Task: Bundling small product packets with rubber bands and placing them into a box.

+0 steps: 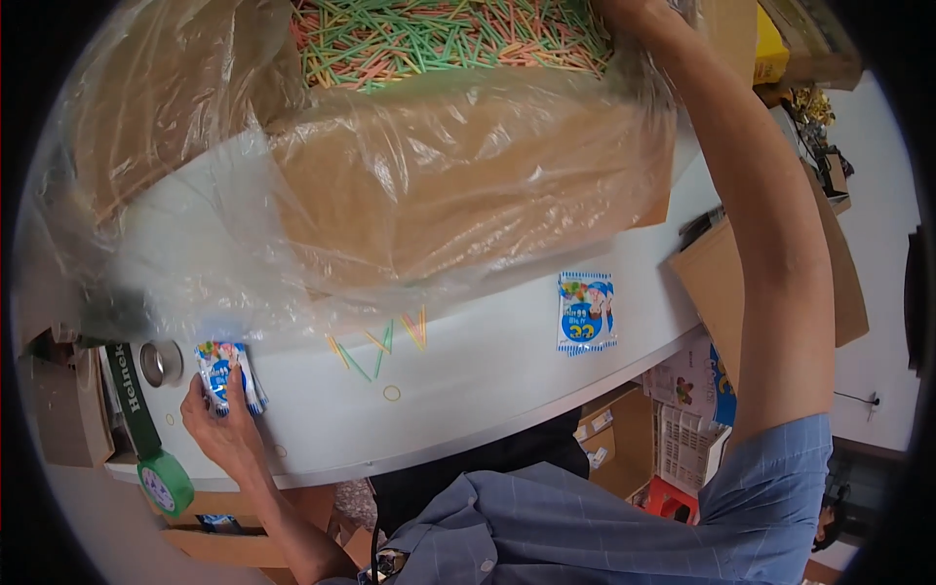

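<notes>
My left hand [224,426] is closed round a small stack of blue-and-white printed packets [209,363] at the left of the table, thumb lying on top. At the upper edge, my right hand [632,12] reaches to the right rim of a plastic-lined cardboard box [468,185]; its fingers are cut off by the frame. Inside the box lies a heap of thin green, red and yellow sticks [448,39]. Several loose sticks [380,346] are on the white table, between my left hand and another printed packet [587,314] lying flat to the right.
A rubber band [392,393] lies near the table's front edge. Left of my left hand stand a round metal tin [160,363], a dark green strip [127,390] and a roll of green tape [166,485]. Clear plastic sheeting [185,214] drapes over the table. An open carton [717,278] is at the right.
</notes>
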`<state>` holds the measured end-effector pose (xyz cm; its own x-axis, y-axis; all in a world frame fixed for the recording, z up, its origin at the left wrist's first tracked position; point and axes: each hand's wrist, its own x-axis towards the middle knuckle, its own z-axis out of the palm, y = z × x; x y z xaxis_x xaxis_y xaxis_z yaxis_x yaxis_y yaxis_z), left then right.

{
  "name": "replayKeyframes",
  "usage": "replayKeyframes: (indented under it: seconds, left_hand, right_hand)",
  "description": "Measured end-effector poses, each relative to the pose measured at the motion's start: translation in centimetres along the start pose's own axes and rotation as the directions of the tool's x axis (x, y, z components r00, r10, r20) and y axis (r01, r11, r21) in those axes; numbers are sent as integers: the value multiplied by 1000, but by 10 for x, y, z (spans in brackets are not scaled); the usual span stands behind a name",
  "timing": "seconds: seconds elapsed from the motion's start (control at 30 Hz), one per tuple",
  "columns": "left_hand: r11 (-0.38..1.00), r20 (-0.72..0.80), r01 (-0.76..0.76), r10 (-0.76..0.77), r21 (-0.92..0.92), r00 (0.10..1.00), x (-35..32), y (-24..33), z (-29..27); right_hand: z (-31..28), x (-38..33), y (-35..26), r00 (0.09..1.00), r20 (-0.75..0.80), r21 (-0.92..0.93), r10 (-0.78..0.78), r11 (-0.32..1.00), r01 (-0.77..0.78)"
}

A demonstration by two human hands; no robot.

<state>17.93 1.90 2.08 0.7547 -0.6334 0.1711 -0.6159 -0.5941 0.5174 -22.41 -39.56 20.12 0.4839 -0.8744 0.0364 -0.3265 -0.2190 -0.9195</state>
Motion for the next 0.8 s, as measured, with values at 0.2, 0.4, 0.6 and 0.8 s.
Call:
replayKeyframes:
  seconds: [0.2, 0.4, 0.6, 0.8]
  left_hand:
    - [988, 66, 61, -52, -140, 996, 2, 0, 4]
    - [997, 79, 47, -42, -66, 996, 4, -6, 2]
    - [996, 54, 24, -19, -91, 998, 2, -11, 5]
    - [992, 63, 46, -39, -115, 997, 2, 0, 6]
  right_hand:
    - [-4, 38, 29, 735, -209, -959, -645, 282, -25]
    - [-35, 60, 49, 737, 76, -997, -672, -34, 72]
    - [-50, 62, 68, 797, 72, -985, -599, 85, 153]
    - [-48, 46, 57, 845, 78, -959, -529, 192, 208]
